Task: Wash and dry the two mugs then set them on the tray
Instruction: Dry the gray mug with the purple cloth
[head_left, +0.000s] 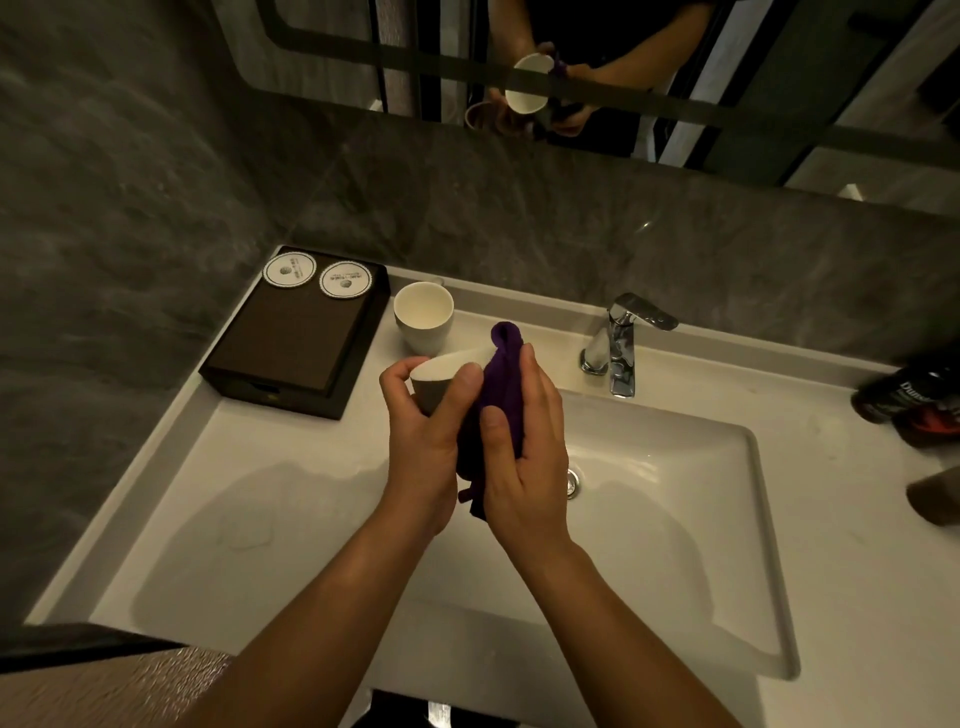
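A white mug (441, 376) is held tilted over the sink (675, 519), the left hand (431, 431) wrapped around its base. The right hand (524, 452) is closed on a purple cloth (501, 395) pressed to the mug's rim, seemingly pushed inside. A second mug (423, 317) stands upright farther back, just right of the dark tray (296, 338); the faucet (621, 343) stands to the right.

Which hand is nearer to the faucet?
The right hand. It holds the purple cloth just left of the faucet. The left hand, holding the mug, is farther left, beyond the cloth.
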